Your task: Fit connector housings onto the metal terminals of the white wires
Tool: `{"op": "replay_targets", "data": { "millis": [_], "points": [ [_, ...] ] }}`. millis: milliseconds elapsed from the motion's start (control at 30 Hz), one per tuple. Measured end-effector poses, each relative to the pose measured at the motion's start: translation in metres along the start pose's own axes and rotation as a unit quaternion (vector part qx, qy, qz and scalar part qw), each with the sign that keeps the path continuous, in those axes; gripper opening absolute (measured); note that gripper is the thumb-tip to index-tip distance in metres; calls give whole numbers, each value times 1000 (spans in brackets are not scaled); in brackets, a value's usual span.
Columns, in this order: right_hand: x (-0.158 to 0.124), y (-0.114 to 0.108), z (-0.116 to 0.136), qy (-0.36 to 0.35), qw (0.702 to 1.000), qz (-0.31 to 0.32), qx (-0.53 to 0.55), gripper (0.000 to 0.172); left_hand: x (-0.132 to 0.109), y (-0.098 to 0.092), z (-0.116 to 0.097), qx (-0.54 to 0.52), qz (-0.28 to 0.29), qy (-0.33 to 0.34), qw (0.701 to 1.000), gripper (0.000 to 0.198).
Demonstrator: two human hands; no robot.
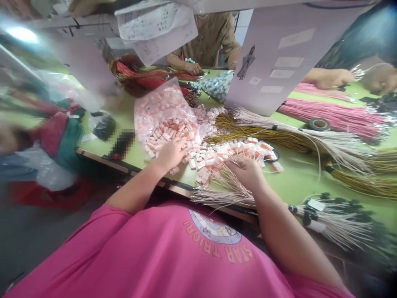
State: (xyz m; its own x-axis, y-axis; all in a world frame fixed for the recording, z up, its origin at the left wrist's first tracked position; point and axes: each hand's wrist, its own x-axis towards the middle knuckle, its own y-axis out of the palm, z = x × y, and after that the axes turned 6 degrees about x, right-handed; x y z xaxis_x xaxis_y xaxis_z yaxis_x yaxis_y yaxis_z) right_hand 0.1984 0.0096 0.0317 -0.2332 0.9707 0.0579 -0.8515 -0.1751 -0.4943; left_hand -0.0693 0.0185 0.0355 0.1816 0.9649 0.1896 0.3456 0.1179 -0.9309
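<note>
My left hand (172, 154) rests palm down at the near edge of a heap of small white and orange plastic connector housings (167, 131), its fingers stretched over them. What lies under its fingertips is hidden. My right hand (246, 170) is closed in a pinch around thin white wires (221, 188) at the table's front edge. More housings (248, 145), seemingly fixed to wires, lie just beyond that hand. A clear plastic bag (161, 99) full of pale housings lies open behind the heap.
Bundles of yellow wires (279, 138), white wires (257, 118) and pink wires (338, 111) cover the table's right side. Black tape (319, 124) sits among them. A white upright panel (276, 54) rises behind. Co-workers' hands (192, 68) handle wires across the table.
</note>
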Motion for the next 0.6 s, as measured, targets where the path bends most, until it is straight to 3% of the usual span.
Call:
{"op": "replay_targets", "data": {
  "millis": [100,300,600],
  "points": [
    [-1,2,3,24,998,-53,-20,39,2,-5,24,114,51,-78,989,27],
    [-1,-1,-2,74,989,-31,124,19,1,2,29,168,121,-60,977,25],
    [2,0,-12,70,950,-14,303,13,-1,6,23,118,76,-61,988,23]
  ]
}}
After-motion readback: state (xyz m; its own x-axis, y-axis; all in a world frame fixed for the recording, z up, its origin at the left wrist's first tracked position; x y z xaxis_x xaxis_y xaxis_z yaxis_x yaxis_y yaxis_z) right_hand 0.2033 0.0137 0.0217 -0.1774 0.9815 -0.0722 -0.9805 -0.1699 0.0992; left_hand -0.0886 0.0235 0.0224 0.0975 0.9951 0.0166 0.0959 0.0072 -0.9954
